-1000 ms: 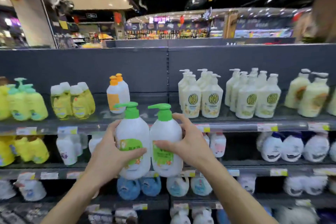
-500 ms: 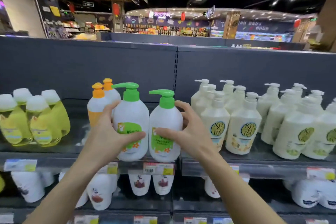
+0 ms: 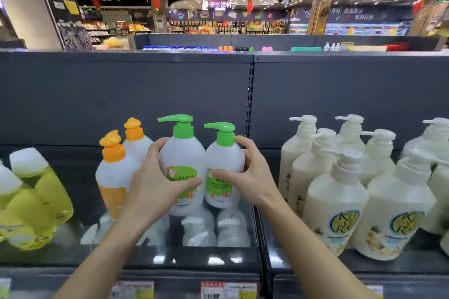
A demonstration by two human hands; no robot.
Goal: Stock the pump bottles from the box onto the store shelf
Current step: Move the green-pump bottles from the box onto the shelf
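Two white pump bottles with green pumps and green labels stand side by side over the glossy top shelf [image 3: 213, 256]. My left hand [image 3: 155, 182] grips the left bottle [image 3: 182, 155] and my right hand [image 3: 252, 177] grips the right bottle [image 3: 224, 160]. Both bottles are upright, pumps pointing left, their bases at or just above the shelf surface; whether they touch it I cannot tell. The box is out of view.
Two orange-capped white bottles [image 3: 116, 170] stand just left of my left hand. Yellow bottles [image 3: 36, 192] fill the far left. Several cream pump bottles [image 3: 335, 199] crowd the right bay past the upright divider [image 3: 250, 104]. The grey back panel rises behind.
Both hands carried the two green-pump bottles up and forward over the top shelf beside the orange-capped bottles. The view has closed in on that shelf.
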